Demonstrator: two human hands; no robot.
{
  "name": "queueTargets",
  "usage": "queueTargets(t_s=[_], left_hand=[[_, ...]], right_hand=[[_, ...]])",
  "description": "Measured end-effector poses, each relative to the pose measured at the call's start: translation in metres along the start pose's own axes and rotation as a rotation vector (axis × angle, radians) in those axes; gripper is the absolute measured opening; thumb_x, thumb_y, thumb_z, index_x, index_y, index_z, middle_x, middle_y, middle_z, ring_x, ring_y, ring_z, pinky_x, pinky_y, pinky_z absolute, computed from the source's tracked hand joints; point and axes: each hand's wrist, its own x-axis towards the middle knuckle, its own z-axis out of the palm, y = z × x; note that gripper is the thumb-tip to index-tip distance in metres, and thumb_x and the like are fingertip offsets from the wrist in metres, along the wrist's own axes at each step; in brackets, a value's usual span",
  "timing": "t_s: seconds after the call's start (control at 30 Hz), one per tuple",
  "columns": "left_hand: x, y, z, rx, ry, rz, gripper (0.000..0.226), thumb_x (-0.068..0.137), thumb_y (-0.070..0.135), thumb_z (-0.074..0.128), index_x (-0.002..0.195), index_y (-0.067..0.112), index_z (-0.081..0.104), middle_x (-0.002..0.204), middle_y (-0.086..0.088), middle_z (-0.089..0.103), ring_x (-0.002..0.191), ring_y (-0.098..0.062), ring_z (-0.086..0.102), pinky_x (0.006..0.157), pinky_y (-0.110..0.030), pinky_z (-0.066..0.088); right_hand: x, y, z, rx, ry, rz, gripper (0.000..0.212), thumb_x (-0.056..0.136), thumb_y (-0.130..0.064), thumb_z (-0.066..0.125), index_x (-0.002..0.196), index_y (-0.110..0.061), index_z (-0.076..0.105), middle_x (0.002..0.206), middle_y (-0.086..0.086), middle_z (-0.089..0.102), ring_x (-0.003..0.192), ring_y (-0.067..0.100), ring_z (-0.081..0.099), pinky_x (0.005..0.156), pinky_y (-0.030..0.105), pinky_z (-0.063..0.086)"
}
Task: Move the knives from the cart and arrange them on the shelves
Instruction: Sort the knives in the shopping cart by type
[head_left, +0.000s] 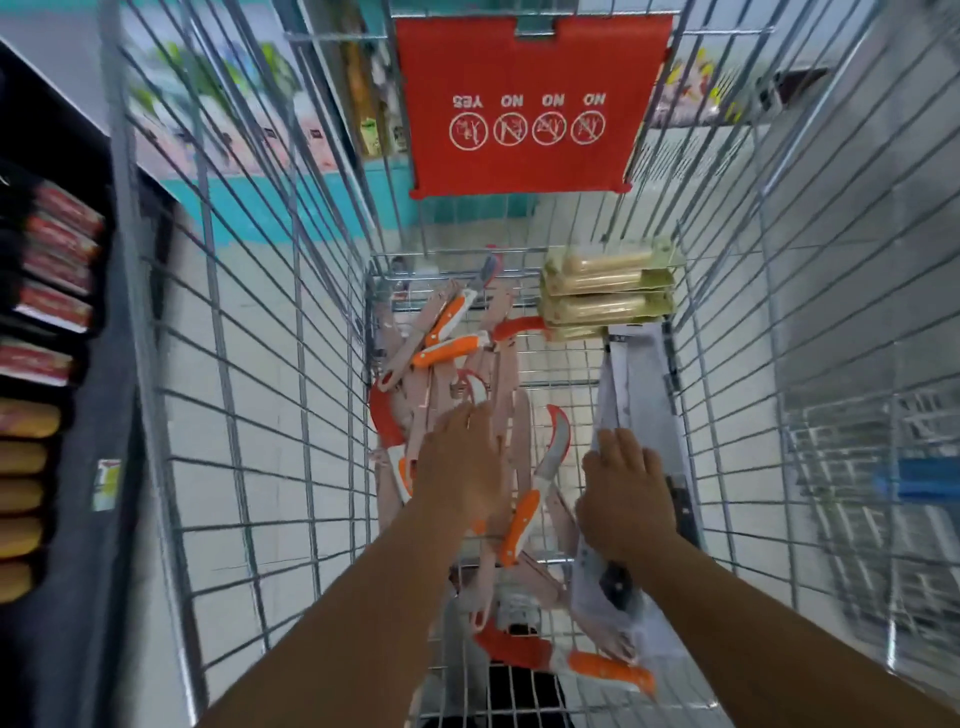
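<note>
I look down into a wire shopping cart (291, 364). Its floor holds a heap of pink-sheathed knives (498, 415), several orange-handled knives (447, 351) and red curved blades (382, 415). Along the right side lie white-packaged knives with dark handles (639, 395). My left hand (460, 460) reaches down onto the pink knives with fingers extended; whether it holds one I cannot tell. My right hand (626, 499) lies with straight fingers on the white package. Another orange-handled knife (605, 670) lies near the cart's near end.
Yellow-green packs of wooden-handled items (605, 291) are stacked at the cart's far right. A red child-seat flap (530, 104) hangs at the far end. A dark shelf unit (57, 312) with red and yellow packaged goods stands on the left. A second cart (872, 467) is at right.
</note>
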Motion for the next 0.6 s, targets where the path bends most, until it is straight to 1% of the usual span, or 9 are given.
queueTargets(t_s=[0.07, 0.17, 0.23, 0.27, 0.33, 0.37, 0.47, 0.53, 0.6], left_hand=[[0.018, -0.004, -0.007, 0.016, 0.091, -0.043, 0.058, 0.093, 0.023, 0.050, 0.146, 0.016, 0.027, 0.148, -0.006, 0.034, 0.135, -0.026, 0.034, 0.110, -0.040, 0.033], [0.047, -0.013, -0.015, 0.043, 0.226, -0.062, 0.054, 0.094, 0.021, 0.050, 0.143, 0.018, 0.030, 0.146, -0.006, 0.037, 0.133, -0.026, 0.038, 0.107, -0.038, 0.034], [0.069, -0.022, -0.019, 0.038, 0.216, -0.086, 0.056, 0.094, 0.024, 0.050, 0.145, 0.022, 0.026, 0.149, -0.006, 0.034, 0.136, -0.027, 0.035, 0.109, -0.040, 0.037], [0.079, -0.026, -0.021, 0.029, 0.213, -0.101, 0.058, 0.095, 0.030, 0.050, 0.147, 0.024, 0.024, 0.150, -0.006, 0.033, 0.136, -0.028, 0.036, 0.108, -0.043, 0.039], [0.095, -0.031, -0.026, 0.009, 0.241, -0.081, 0.065, 0.093, 0.042, 0.050, 0.149, 0.031, 0.020, 0.149, -0.005, 0.035, 0.132, -0.029, 0.043, 0.101, -0.047, 0.046], [0.099, -0.032, -0.028, 0.008, 0.237, -0.062, 0.068, 0.091, 0.044, 0.051, 0.150, 0.033, 0.019, 0.149, -0.006, 0.035, 0.131, -0.029, 0.044, 0.100, -0.047, 0.046], [0.116, -0.038, -0.029, 0.072, 0.166, -0.095, 0.072, 0.094, 0.040, 0.051, 0.151, 0.037, 0.008, 0.151, -0.012, 0.030, 0.137, -0.032, 0.032, 0.111, -0.048, 0.032], [0.129, -0.042, -0.029, 0.108, 0.136, -0.113, 0.071, 0.095, 0.047, 0.047, 0.149, 0.043, 0.001, 0.154, -0.014, 0.022, 0.141, -0.035, 0.024, 0.113, -0.051, 0.026], [0.140, -0.046, -0.027, 0.109, 0.058, -0.139, 0.068, 0.095, 0.055, 0.041, 0.148, 0.047, 0.000, 0.158, -0.015, 0.009, 0.144, -0.037, 0.013, 0.115, -0.054, 0.019]], right_hand=[[0.015, -0.008, -0.013, 0.089, 0.081, -0.022, 0.050, 0.093, -0.032, 0.044, 0.140, -0.017, 0.036, 0.156, 0.007, 0.018, 0.145, 0.026, 0.011, 0.115, 0.041, 0.014], [0.044, -0.022, -0.029, 0.212, 0.112, -0.080, 0.053, 0.094, -0.028, 0.044, 0.144, -0.019, 0.030, 0.156, 0.006, 0.018, 0.144, 0.026, 0.014, 0.116, 0.041, 0.016], [0.066, -0.032, -0.037, 0.280, 0.092, -0.101, 0.058, 0.094, -0.028, 0.047, 0.147, -0.019, 0.025, 0.156, 0.007, 0.016, 0.143, 0.027, 0.017, 0.116, 0.042, 0.021], [0.075, -0.037, -0.040, 0.319, 0.085, -0.093, 0.060, 0.094, -0.026, 0.048, 0.148, -0.019, 0.023, 0.156, 0.007, 0.017, 0.142, 0.028, 0.020, 0.115, 0.042, 0.023], [0.095, -0.048, -0.043, 0.361, 0.078, -0.079, 0.065, 0.094, -0.025, 0.047, 0.151, -0.019, 0.016, 0.156, 0.010, 0.017, 0.141, 0.031, 0.022, 0.114, 0.042, 0.025], [0.100, -0.052, -0.044, 0.354, 0.085, -0.077, 0.066, 0.095, -0.028, 0.046, 0.152, -0.018, 0.013, 0.156, 0.012, 0.018, 0.140, 0.032, 0.024, 0.113, 0.042, 0.026], [0.121, -0.064, -0.043, 0.393, 0.143, -0.037, 0.069, 0.092, -0.037, 0.049, 0.150, -0.021, 0.014, 0.153, 0.012, 0.020, 0.135, 0.036, 0.029, 0.109, 0.045, 0.030], [0.133, -0.069, -0.041, 0.404, 0.148, -0.026, 0.072, 0.088, -0.042, 0.056, 0.147, -0.025, 0.019, 0.152, 0.012, 0.019, 0.136, 0.036, 0.026, 0.108, 0.045, 0.030], [0.140, -0.073, -0.038, 0.399, 0.141, -0.021, 0.072, 0.086, -0.042, 0.061, 0.145, -0.024, 0.024, 0.151, 0.012, 0.019, 0.137, 0.035, 0.024, 0.110, 0.044, 0.028]])
